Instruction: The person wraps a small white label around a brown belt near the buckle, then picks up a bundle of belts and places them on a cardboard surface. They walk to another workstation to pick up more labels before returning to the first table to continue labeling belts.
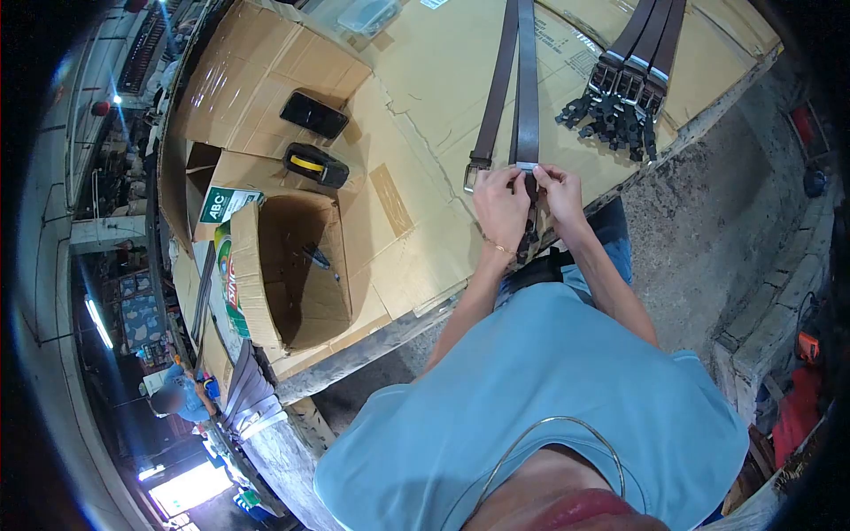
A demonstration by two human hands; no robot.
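Observation:
A dark brown leather belt (528, 97) runs down the cardboard-covered table to my two hands. My left hand (501, 205) and my right hand (561, 191) pinch it from either side, at a pale band across the strap. Below my fingers, a dark end of the belt hangs near the table's edge. Beside my left hand lies another brown strap with a metal buckle (474, 173). Farther right, several brown belts (645, 44) lie in a bundle, their metal buckles together and black plastic pieces (620, 124) clustered below them.
An open cardboard box (305, 265) with a small dark tool (316, 257) inside stands at left. Behind it lie a black phone (314, 115) and a black-and-yellow tape measure (316, 165). A clear plastic container (367, 15) sits at the back. Another person (181, 396) is far left.

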